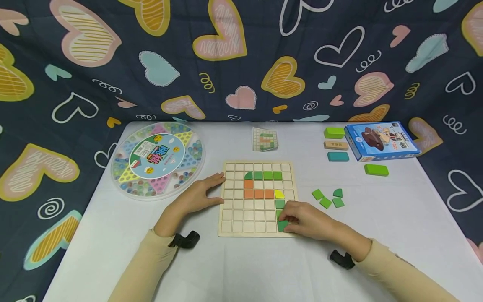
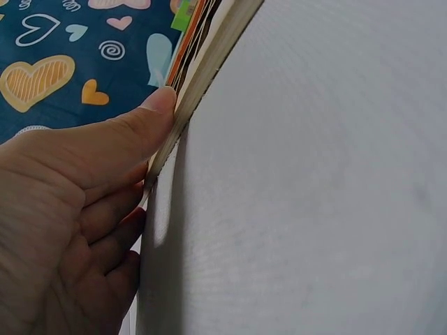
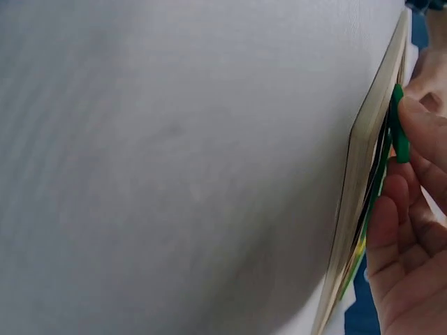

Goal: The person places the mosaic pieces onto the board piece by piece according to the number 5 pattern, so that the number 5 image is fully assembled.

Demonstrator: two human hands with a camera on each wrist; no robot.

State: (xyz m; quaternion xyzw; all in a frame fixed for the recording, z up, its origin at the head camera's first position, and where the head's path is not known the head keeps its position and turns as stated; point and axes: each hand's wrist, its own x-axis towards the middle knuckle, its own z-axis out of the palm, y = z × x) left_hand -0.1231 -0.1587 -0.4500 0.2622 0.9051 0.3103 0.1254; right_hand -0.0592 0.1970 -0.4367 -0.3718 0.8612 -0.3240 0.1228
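A square wooden grid board (image 1: 238, 215) lies on the white table. My left hand (image 1: 198, 195) rests at its left edge, thumb and fingers spread; the thumb (image 2: 159, 105) touches the board's side in the left wrist view. With thumb and fingertips, my right hand (image 1: 311, 220) pinches a dark green tile (image 1: 282, 226) over the bottom row, tilted against the board in the right wrist view. Set in the grid are several green tiles (image 1: 268, 175), orange tiles (image 1: 258, 193) and a yellow tile (image 1: 279, 194). The right fingers partly hide a green tile above the pinched one.
Several loose green tiles (image 1: 325, 203) lie right of the board. Behind them are green blocks (image 1: 376, 170), a teal block (image 1: 338, 157), a wooden block (image 1: 336, 145) and a blue box (image 1: 382, 141). A pattern card (image 1: 265, 139) lies behind the board, a round marble game (image 1: 157, 156) at left.
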